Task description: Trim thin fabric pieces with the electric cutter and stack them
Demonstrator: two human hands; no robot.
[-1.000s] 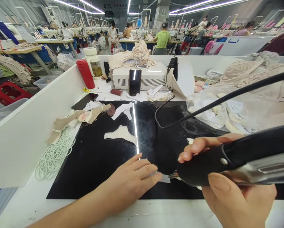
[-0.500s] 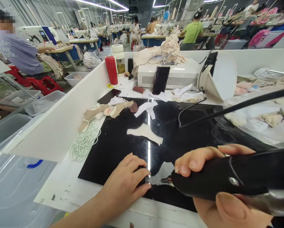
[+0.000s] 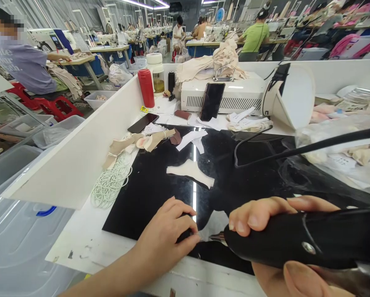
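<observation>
My right hand (image 3: 265, 216) is wrapped around a thick black hand tool (image 3: 283, 239) with a narrow metal tip. That tip rests at the lower edge of a small, pale, translucent piece (image 3: 215, 222) lying on a glossy black board (image 3: 147, 194). At the left end of the same piece, the thumb and fingertips of my left hand (image 3: 169, 229) pinch its edge. Farther up the board lies a cream, curved fabric piece (image 3: 191, 171), apart from both hands. The tool's body hides part of the board beneath it.
A black cord (image 3: 321, 146) arches over the board's right side. Light green elastic loops (image 3: 110, 181) and tan fabric pieces (image 3: 126, 146) lie left. Behind stand a phone (image 3: 212, 101), a white vented box (image 3: 191, 97) and a red bottle (image 3: 146, 88). Co-workers sit beyond.
My left thumb and fingertips have come together at the end of the translucent piece. The tool tip stays close to the same spot on it. The view has shifted slightly.
</observation>
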